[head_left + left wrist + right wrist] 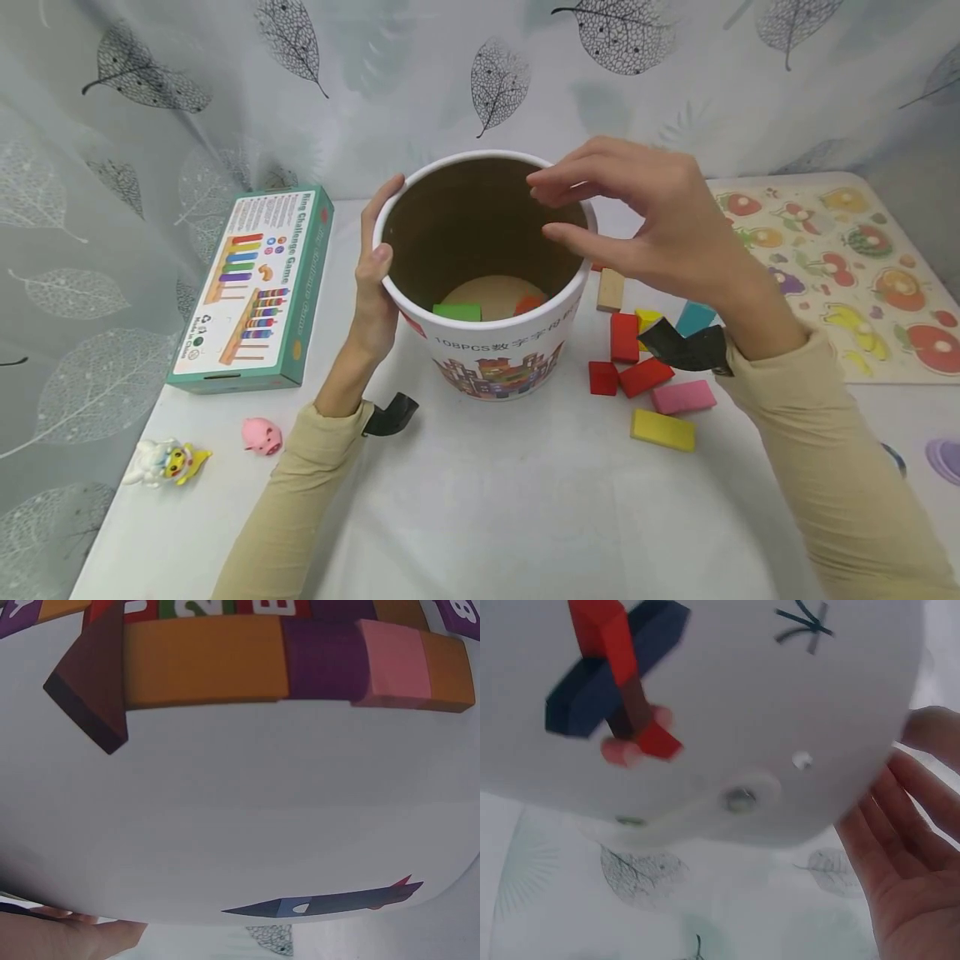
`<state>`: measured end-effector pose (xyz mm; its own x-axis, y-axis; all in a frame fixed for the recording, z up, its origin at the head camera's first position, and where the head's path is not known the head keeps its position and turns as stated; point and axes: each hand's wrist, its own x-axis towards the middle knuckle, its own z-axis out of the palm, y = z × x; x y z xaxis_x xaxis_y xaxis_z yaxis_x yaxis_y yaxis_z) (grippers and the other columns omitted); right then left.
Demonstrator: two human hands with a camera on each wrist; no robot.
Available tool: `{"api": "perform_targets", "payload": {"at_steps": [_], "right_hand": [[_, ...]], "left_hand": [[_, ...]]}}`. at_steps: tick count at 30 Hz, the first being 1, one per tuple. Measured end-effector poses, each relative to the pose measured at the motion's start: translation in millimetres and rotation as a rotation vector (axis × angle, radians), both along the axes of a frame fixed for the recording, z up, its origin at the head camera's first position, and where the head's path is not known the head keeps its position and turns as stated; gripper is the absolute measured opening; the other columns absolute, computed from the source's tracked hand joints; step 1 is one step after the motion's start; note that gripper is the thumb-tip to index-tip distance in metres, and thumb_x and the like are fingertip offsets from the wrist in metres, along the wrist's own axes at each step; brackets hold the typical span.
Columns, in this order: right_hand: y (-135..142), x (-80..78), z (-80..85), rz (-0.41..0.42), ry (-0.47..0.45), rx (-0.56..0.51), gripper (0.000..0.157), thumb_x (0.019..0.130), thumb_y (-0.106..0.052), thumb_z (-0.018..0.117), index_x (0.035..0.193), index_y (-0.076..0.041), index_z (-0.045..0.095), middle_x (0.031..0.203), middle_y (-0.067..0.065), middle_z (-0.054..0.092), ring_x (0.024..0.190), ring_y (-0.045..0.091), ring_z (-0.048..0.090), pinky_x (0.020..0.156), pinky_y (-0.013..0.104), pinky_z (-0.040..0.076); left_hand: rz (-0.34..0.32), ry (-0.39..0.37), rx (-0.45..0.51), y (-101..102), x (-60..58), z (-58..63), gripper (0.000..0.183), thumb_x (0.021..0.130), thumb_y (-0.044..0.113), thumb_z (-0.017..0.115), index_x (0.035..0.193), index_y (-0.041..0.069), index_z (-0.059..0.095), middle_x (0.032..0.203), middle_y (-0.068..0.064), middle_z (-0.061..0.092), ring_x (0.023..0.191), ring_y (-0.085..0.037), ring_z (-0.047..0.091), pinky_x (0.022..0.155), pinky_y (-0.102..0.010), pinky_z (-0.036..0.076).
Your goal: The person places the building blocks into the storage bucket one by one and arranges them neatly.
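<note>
A big white bucket (491,333) with printed block pictures on its wall stands on the table. My left hand (375,287) holds its left side, with the thumb at the rim and fingers along the outer wall. Over the right part of the rim hovers my right hand (637,200), fingers and thumb spread apart with nothing between them. Inside the bucket lie a green block (457,312) and a red-orange block (529,303). Both wrist views mostly show the printed wall, with the right hand (915,847) at the edge of its own view.
Right of the bucket lie several blocks, among them a red block (624,337), a pink block (684,397) and a yellow block (663,430). Behind them is a fruit puzzle board (813,333). A game box (251,283), pink pig (262,436) and yellow figurine (180,462) are left.
</note>
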<state>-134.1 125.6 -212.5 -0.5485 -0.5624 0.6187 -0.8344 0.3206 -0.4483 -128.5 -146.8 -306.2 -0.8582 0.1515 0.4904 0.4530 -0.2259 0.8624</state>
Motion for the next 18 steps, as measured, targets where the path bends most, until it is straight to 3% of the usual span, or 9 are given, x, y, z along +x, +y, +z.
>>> {"api": "perform_targets", "payload": {"at_steps": [3, 8, 13, 17, 18], "right_hand": [[8.5, 3.0, 4.8, -0.008, 0.009, -0.011, 0.048, 0.071, 0.007, 0.080, 0.118, 0.002, 0.067, 0.111, 0.010, 0.069, 0.104, 0.010, 0.065, 0.094, 0.020, 0.050], [32.0, 9.6, 1.7, -0.120, 0.058, 0.021, 0.051, 0.073, 0.008, 0.078, 0.122, 0.000, 0.065, 0.113, 0.014, 0.067, 0.108, -0.001, 0.062, 0.097, 0.015, 0.045], [60.8, 16.5, -32.1, -0.253, 0.009, 0.061, 0.055, 0.069, 0.009, 0.080, 0.121, -0.005, 0.067, 0.112, 0.010, 0.069, 0.106, -0.015, 0.055, 0.095, 0.007, 0.039], [81.9, 20.5, -64.4, -0.344, -0.136, 0.202, 0.051, 0.071, 0.003, 0.082, 0.118, -0.010, 0.069, 0.110, 0.005, 0.070, 0.102, 0.001, 0.062, 0.088, 0.001, 0.036], [86.5, 20.5, -72.4, -0.364, -0.185, 0.248, 0.048, 0.072, 0.000, 0.082, 0.117, -0.011, 0.069, 0.110, 0.005, 0.070, 0.102, 0.008, 0.064, 0.088, 0.005, 0.041]], "left_hand": [[-0.001, 0.003, -0.009, -0.7, 0.5, -0.4, 0.082, 0.086, 0.060, 0.047, 0.153, 0.019, 0.022, 0.148, -0.012, 0.037, 0.133, -0.036, 0.035, 0.106, -0.047, 0.036], [-0.009, 0.001, -0.018, -0.4, 0.2, -1.6, 0.083, 0.086, 0.061, 0.047, 0.153, 0.019, 0.021, 0.148, -0.012, 0.036, 0.134, -0.036, 0.035, 0.106, -0.049, 0.037], [-0.004, -0.010, -0.005, 0.0, -0.1, -1.0, 0.082, 0.086, 0.060, 0.049, 0.152, 0.020, 0.023, 0.148, -0.012, 0.036, 0.134, -0.036, 0.034, 0.106, -0.048, 0.036], [-0.003, -0.014, 0.003, 0.0, 0.2, 0.5, 0.082, 0.086, 0.060, 0.049, 0.152, 0.020, 0.023, 0.148, -0.012, 0.036, 0.134, -0.036, 0.034, 0.106, -0.047, 0.036], [-0.003, -0.013, 0.002, 0.0, 0.3, 1.0, 0.082, 0.086, 0.060, 0.049, 0.152, 0.019, 0.023, 0.148, -0.011, 0.036, 0.134, -0.036, 0.034, 0.106, -0.047, 0.035]]}}
